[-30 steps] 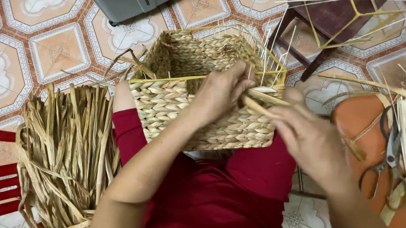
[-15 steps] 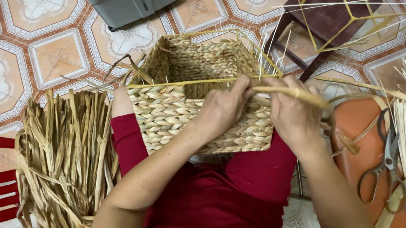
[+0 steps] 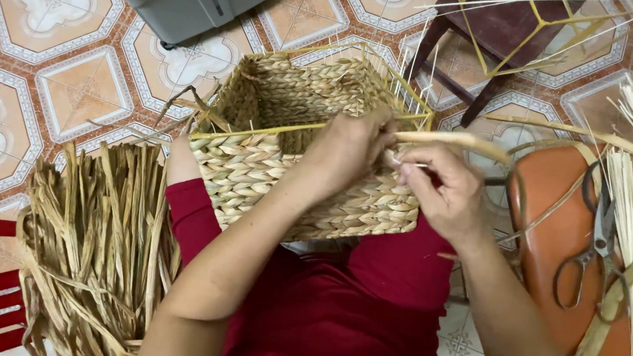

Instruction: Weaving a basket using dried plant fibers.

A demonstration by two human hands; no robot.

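A: Since the earlier view, both hands have drawn together at the near rim of the woven basket (image 3: pixel 294 168), which rests on the lap. What steadies it?

B: Left hand (image 3: pixel 346 150), fingers curled over the rim, holds the wall firm. Right hand (image 3: pixel 443 190) pinches a flat fibre strand (image 3: pixel 455 139) taut. Loose dried strips (image 3: pixel 94 242) lie left; scissors (image 3: pixel 596 244) right.
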